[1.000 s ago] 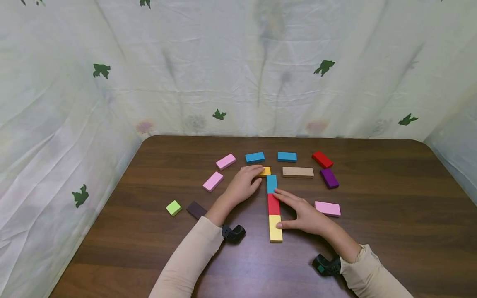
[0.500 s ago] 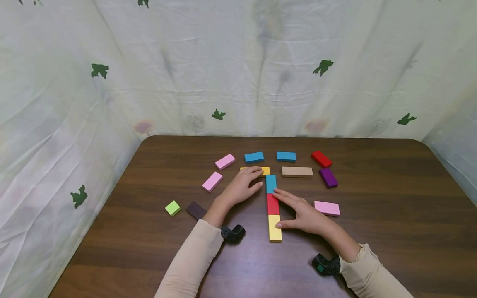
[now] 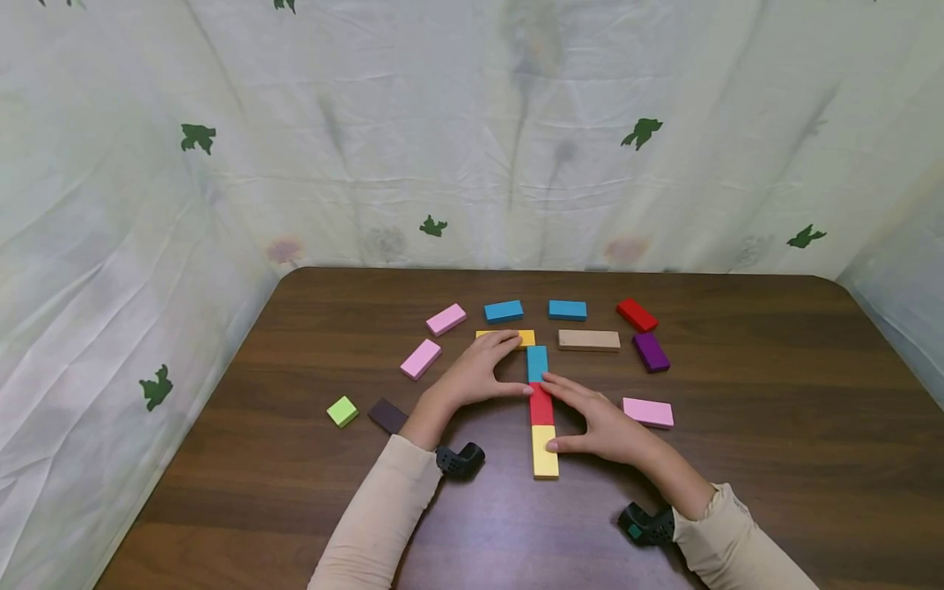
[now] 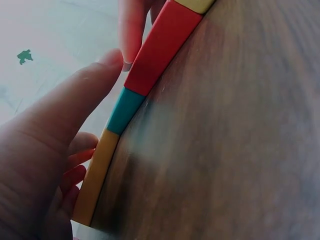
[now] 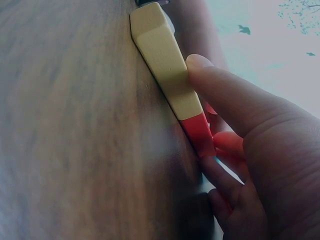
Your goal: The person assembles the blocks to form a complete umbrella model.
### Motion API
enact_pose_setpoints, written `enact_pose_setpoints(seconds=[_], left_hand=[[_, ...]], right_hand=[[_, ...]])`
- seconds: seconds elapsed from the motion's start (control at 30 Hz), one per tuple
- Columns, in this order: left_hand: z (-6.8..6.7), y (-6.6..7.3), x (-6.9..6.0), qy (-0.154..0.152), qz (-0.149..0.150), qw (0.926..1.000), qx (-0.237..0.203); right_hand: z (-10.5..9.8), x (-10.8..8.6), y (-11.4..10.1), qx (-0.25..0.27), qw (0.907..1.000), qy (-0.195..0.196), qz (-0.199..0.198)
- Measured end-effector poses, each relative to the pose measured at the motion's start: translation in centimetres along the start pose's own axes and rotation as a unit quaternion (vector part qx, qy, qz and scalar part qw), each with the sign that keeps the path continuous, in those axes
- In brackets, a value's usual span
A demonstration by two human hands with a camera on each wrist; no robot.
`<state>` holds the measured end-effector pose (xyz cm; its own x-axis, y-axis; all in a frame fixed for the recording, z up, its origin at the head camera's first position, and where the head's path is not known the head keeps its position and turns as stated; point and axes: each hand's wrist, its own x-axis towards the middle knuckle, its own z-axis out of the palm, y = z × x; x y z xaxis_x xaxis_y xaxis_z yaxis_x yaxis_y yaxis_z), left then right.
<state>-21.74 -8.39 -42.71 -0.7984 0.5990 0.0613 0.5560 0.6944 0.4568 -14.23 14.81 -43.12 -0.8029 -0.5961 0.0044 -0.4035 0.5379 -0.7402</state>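
A yellow block [image 3: 545, 463], a red block [image 3: 542, 410] and a blue block [image 3: 537, 360] lie end to end in a column. At its far end a longer orange block [image 3: 527, 338] lies crosswise. My left hand [image 3: 475, 370] rests its fingers on the orange block, with the thumb stretched out to the red block's left edge. From the right, my right hand [image 3: 605, 426] touches the column: fingertips near the joint of the blue and red blocks, thumb on the yellow block [image 5: 167, 70]. Both hands are spread, with fingers fairly straight. Part of the orange block is hidden under the left fingers.
Around the column lie pink blocks [image 3: 421, 359], blue blocks [image 3: 567, 310], a red block [image 3: 637, 315], a purple block [image 3: 651, 352], a beige plank [image 3: 588, 341], a green block [image 3: 342, 412] and a dark block [image 3: 388, 415] beside the left wrist. A patterned cloth [image 3: 472, 147] hangs behind the table.
My left thumb has swung away from its fingers and nearer to me, and its tip is now at the red block's edge. The right hand and the blocks look unmoved.
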Motion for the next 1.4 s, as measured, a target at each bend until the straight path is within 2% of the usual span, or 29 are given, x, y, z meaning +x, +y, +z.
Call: enact_pose_setpoints(seconds=[0.47, 1.23, 1.4], left_hand=[[0.30, 0.20, -0.09, 0.009, -0.005, 0.9998, 0.018], [0.53, 0.20, -0.06, 0.011, -0.009, 0.9998, 0.015], [0.57, 0.12, -0.04, 0.013, -0.008, 0.9998, 0.015]], right_hand=[[0.01, -0.04, -0.29, 0.000, 1.0000, 0.003, -0.006], [0.13, -0.06, -0.05, -0.008, 1.0000, 0.003, -0.001], [-0.12, -0.03, -0.34, 0.008, 0.9999, 0.007, 0.001]])
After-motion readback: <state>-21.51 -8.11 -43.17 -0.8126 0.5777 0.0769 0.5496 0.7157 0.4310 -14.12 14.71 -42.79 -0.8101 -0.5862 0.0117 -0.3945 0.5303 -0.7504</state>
